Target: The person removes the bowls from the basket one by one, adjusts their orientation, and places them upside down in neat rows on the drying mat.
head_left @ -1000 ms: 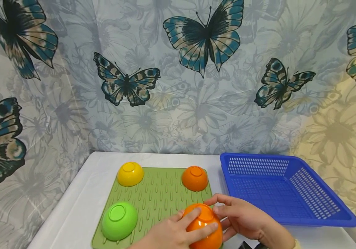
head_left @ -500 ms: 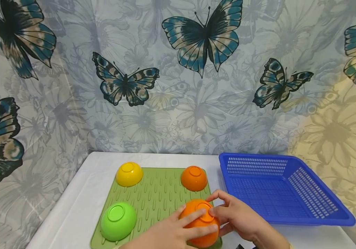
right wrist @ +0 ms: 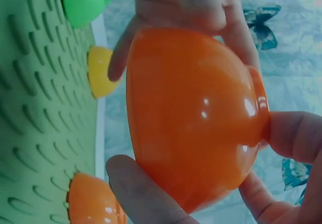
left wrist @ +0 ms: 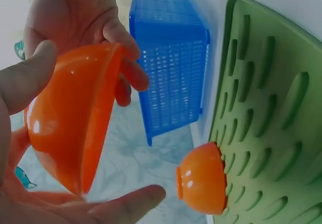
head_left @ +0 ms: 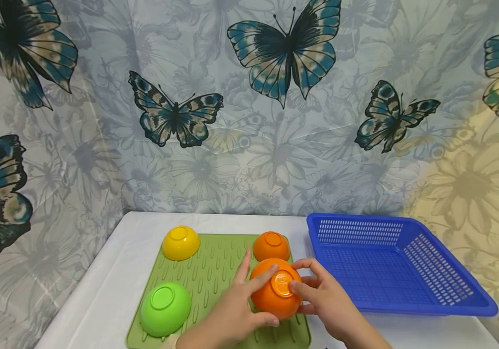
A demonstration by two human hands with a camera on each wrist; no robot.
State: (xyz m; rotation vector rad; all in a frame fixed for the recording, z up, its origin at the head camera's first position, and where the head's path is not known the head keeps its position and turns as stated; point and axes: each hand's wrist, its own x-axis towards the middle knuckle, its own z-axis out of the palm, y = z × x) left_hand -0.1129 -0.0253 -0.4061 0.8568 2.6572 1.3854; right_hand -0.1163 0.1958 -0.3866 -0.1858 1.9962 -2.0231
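Note:
A large orange bowl [head_left: 271,303], bottom side up, is held between both hands above the green ridged mat [head_left: 221,271]. Its rim faces the mat, and the left wrist view shows a gap between them. My left hand [head_left: 236,308] holds the bowl from the left, thumb near the front side and one finger stretched forward past it. From the right, my right hand [head_left: 330,303] pinches it, with the thumb [right wrist: 294,133] at the foot ring and fingers along the wall. Just behind sits a smaller orange bowl [head_left: 271,246], upside down on the mat.
On the mat's left side, a yellow bowl [head_left: 181,243] stands at the back and a green bowl [head_left: 165,310] at the front, both upside down. To the right is a blue plastic basket [head_left: 406,309]. A butterfly-patterned cloth [head_left: 254,169] hangs behind the white table [head_left: 105,271].
The large orange bowl has risen from the mat's front right and moved away from me, its bottom tilting toward me. Both hands moved with it, and the left hand's fingers spread wider.

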